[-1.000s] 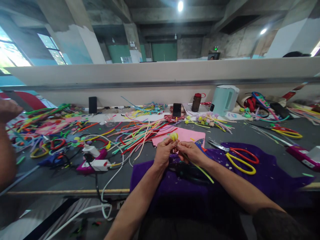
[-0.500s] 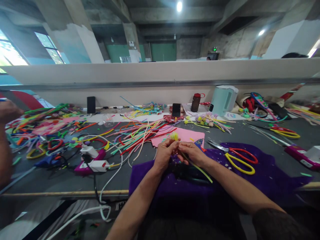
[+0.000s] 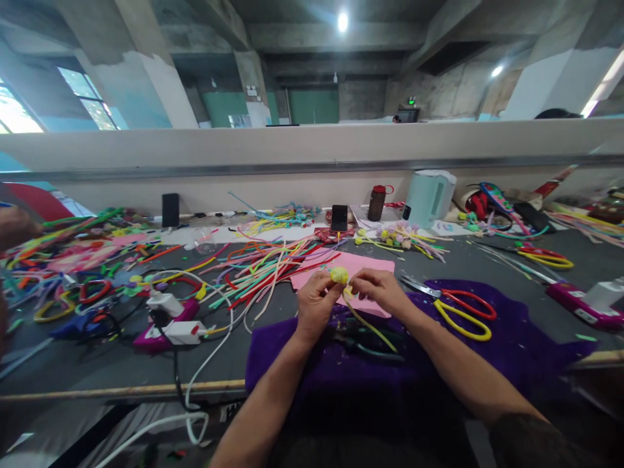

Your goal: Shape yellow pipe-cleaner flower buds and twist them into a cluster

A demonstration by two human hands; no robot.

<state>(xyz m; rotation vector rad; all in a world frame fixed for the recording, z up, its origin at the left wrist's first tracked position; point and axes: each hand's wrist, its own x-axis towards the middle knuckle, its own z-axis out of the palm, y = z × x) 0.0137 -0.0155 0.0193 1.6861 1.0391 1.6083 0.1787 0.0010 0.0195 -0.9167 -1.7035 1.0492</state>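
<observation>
My left hand [image 3: 314, 302] pinches a yellow pipe-cleaner flower [image 3: 339, 274] just below its fluffy head. From it a thin yellow-green stem [image 3: 373, 326] slants down to the right. Close beside the flower, my right hand [image 3: 379, 290] has its fingers curled together; what sits between their tips is too small to make out. Beneath the hands, dark-handled pliers [image 3: 373, 344] lie on a purple cloth [image 3: 312, 354]. Behind them is a pink sheet [image 3: 368, 262]. Scissors with one red and one yellow handle [image 3: 463, 315] rest partly open to the right.
Loose coloured pipe cleaners [image 3: 263, 270] spread across the table's left and middle. A purple power strip [image 3: 146, 338] with white plugs and cables lies left. At the back stand a phone [image 3: 339, 218], a brown bottle [image 3: 377, 205] and a pale green jug [image 3: 429, 198]. Another person's hand [image 3: 17, 227] is far left.
My right hand has come away from the stem and opened a small gap from my left hand. The yellow flower head now shows more fully. The view has shifted slightly.
</observation>
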